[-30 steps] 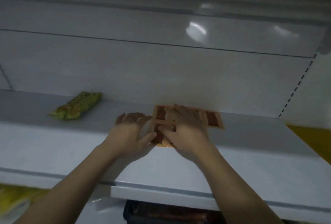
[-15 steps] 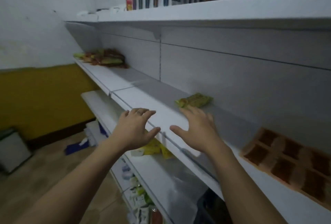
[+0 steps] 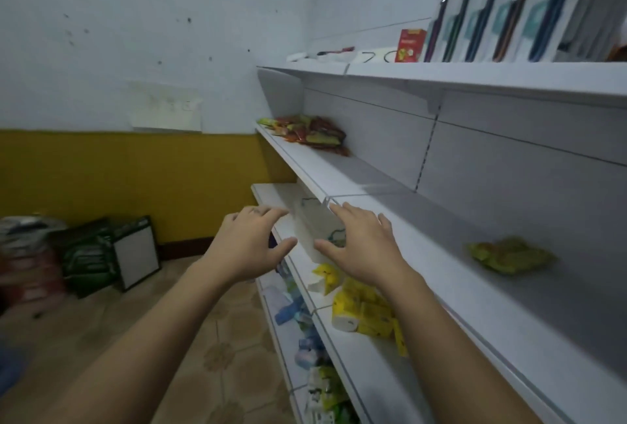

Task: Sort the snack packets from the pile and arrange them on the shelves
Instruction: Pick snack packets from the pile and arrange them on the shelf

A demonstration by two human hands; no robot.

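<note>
A pile of red, green and orange snack packets (image 3: 308,133) lies at the far left end of the white middle shelf (image 3: 339,179). One green packet (image 3: 510,254) lies alone on the same shelf, to the right. My left hand (image 3: 249,242) and my right hand (image 3: 363,243) are both empty, fingers spread, held in the air in front of the shelf's front edge, well short of the pile. The right hand is over the shelf edge; the left is off it.
The shelf above (image 3: 475,72) carries tall flat packages (image 3: 509,6) and a red box (image 3: 411,45). Lower shelves hold yellow packs (image 3: 366,315) and blue and white bottles (image 3: 288,308). Bags and a framed panel (image 3: 135,252) stand on the floor at the yellow wall.
The hands let go of the brown packets and drew back off the shelf. The view has swung left along the shelves, so the brown packets are out of sight and the pile is nearer.
</note>
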